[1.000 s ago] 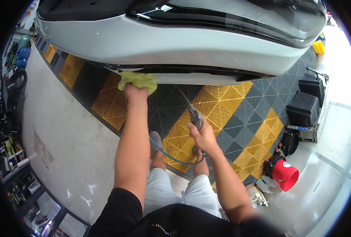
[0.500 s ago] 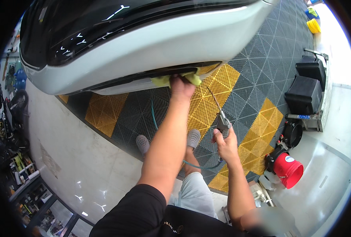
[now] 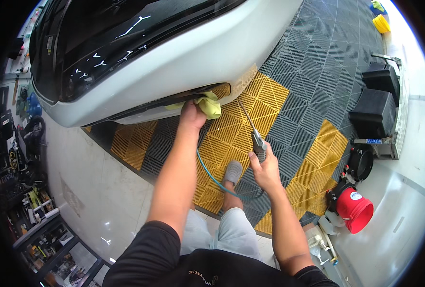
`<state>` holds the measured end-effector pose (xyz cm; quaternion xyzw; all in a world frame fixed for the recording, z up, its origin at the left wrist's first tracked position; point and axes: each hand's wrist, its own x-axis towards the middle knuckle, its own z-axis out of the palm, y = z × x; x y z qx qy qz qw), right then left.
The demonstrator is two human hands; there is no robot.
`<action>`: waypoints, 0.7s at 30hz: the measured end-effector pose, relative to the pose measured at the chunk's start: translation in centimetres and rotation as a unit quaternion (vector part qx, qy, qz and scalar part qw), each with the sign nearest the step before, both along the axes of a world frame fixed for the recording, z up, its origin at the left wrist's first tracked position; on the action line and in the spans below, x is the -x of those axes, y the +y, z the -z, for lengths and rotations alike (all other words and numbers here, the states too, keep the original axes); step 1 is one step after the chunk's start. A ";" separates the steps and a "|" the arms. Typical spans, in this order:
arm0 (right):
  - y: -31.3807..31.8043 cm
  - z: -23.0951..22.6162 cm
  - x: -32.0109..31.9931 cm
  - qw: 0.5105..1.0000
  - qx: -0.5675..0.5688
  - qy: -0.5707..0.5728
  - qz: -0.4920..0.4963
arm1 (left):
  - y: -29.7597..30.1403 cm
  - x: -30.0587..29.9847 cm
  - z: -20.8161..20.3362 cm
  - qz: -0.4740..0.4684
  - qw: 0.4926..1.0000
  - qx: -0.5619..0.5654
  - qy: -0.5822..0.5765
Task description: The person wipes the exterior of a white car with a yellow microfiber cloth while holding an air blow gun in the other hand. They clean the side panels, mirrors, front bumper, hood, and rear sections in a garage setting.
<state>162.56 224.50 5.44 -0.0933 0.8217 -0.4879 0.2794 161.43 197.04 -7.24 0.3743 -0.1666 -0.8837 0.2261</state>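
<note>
A white car with dark glass fills the upper left, its lower end carrying a long dark glossy trim recess. My left hand is closed on a yellow-green cloth against that recess; part of the cloth drapes to the right of the fingers. My right hand grips an air blow gun by its handle. The gun's long thin nozzle points up toward the car's lower corner, apart from it. A blue-green hose curves from the gun's handle to the left.
Grey and yellow grid tiles cover the floor under the car. To the right stand black bins on a metal-framed rack, a red bucket and a yellow bucket. Tool shelves line the lower left.
My left hand and the cloth have shifted left and slightly down in view. The blow gun has moved left and up with my right hand. The view itself has turned, showing the car further left.
</note>
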 end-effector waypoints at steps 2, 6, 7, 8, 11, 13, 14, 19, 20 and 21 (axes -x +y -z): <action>-0.1 0.5 0.0 0.999 -0.015 -0.039 -0.008 | -0.1 -0.2 -0.6 0.037 0.999 0.025 -0.015; -2.1 1.1 0.0 0.992 -0.074 -0.096 -0.041 | -3.0 -5.8 1.0 0.131 0.987 0.085 -0.028; -2.0 2.0 -0.2 0.993 -0.072 -0.085 -0.026 | -3.5 -7.0 -0.9 0.081 0.995 -0.023 -0.055; -2.9 2.0 -0.3 0.995 -0.059 -0.073 -0.034 | -6.3 -10.6 -0.1 -0.002 0.998 -0.059 -0.005; -3.0 -1.4 -0.8 0.996 -0.040 -0.065 -0.044 | -13.1 -17.9 -3.8 -0.170 0.985 -0.016 -0.004; -3.4 -3.3 -2.1 0.994 -0.024 -0.037 -0.101 | -16.0 -20.7 -7.3 -0.185 0.982 0.046 -0.014; -3.8 -4.1 -3.0 0.991 -0.015 -0.016 -0.135 | -16.7 -21.4 -9.0 -0.167 0.983 0.074 -0.028; -12.0 -9.1 -7.9 0.967 0.008 -0.017 -0.254 | -20.4 -24.0 -13.2 -0.183 0.979 0.057 0.069; -14.3 -9.4 -8.9 0.961 -0.005 -0.023 -0.274 | -21.8 -24.4 -11.8 -0.206 0.975 0.050 0.063; -16.0 -9.3 -9.9 0.959 -0.010 -0.016 -0.284 | -22.8 -24.0 -11.0 -0.227 0.973 0.021 0.045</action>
